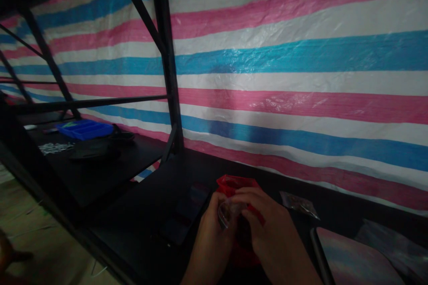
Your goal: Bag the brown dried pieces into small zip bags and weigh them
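Observation:
Both my hands meet over a dark tabletop at the lower middle of the head view. Between my fingers is a small clear plastic bag [224, 213] with something small inside that I cannot make out. My left hand [214, 236] closes on its left side. My right hand [267, 218] pinches the bag from the right, fingers bent. Behind and under my hands is a red plastic bag [236, 181], partly hidden by them. To the left, a dark phone [183, 216] lies flat. Right of my hands is another small clear packet [300, 204] with brownish contents.
A dark-rimmed, shiny flat panel [354, 249] and a clear plastic sheet or bag [394, 242] lie at right. Black frame posts [167, 62] divide the tables. On the left table [147, 156] are a blue tray [88, 130] and silvery pieces [55, 148]. Striped sheeting [301, 53] hangs behind.

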